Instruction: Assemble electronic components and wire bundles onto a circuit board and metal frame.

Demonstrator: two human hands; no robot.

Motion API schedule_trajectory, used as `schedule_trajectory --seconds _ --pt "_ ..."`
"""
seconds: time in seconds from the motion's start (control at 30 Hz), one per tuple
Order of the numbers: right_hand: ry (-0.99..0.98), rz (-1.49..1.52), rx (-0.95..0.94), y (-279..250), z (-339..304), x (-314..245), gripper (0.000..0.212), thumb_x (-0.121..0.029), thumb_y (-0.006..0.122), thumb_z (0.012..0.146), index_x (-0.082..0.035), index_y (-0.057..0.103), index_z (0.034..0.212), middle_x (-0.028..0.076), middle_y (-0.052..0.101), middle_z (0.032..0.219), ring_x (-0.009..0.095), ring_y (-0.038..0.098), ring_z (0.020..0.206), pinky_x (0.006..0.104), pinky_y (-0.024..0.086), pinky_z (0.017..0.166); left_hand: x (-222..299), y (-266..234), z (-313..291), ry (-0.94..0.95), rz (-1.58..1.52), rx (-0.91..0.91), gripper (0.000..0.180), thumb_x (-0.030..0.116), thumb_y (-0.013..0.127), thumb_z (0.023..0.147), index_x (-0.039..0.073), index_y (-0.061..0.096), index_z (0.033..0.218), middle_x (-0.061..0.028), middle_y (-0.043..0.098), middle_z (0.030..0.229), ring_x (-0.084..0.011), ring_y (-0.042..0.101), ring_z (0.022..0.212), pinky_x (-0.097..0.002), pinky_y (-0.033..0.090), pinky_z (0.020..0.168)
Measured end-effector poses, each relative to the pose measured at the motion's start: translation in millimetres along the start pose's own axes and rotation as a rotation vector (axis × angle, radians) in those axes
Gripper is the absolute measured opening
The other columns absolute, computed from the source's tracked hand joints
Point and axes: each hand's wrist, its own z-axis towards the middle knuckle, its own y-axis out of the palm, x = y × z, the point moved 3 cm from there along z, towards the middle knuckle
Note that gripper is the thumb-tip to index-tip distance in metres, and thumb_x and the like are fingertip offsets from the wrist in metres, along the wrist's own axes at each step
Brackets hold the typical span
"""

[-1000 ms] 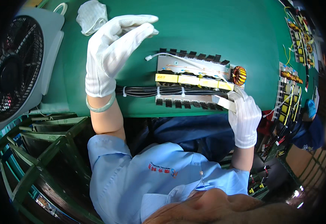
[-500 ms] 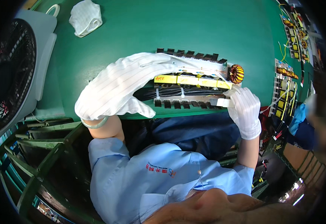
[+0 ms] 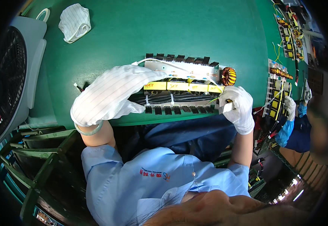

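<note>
Your left hand [image 3: 109, 94] lies flat on the circuit board [image 3: 182, 84] at the green surface's [image 3: 171, 34] near edge — pressing, not gripping — apparently to steady it while your right hand [image 3: 239, 107] pinches its right end beside the copper coil [image 3: 228, 76].

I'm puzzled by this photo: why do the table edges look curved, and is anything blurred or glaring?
Head view: the fisheye lens bends the green table toward a black rim; lighting is even, the left hand and circuit board are sharp; bright glints at the lower right; the co-worker's side at the right edge looks soft.
</note>
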Motion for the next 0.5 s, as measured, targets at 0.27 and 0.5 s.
schedule_trajectory --seconds 0.27,0.5 --pt "0.875 0.589 0.732 -2.5 -41.7 36.0 0.024 -0.008 0.063 0.096 0.002 0.065 0.118 -0.002 0.063 0.080 0.004 0.052 0.066 0.0171 0.037 0.058 0.1 -6.1 10.0 -0.035 -0.061 -0.040 0.079 0.048 0.076 0.073 0.009 0.055 0.139 -0.0071 0.061 0.137 -0.0337 0.057 0.125 -0.0448 0.044 0.106" --pt "0.760 0.427 0.565 0.3 -47.3 18.1 0.011 0.000 0.072 0.089 0.002 0.073 0.100 0.001 0.067 0.085 0.005 0.060 0.074 0.0214 0.049 0.068 6.9 -12.1 9.7 -0.006 -0.057 -0.047 0.078 0.037 0.082 0.069 0.010 0.055 0.137 -0.0062 0.063 0.133 -0.0360 0.057 0.121 -0.0448 0.046 0.101"
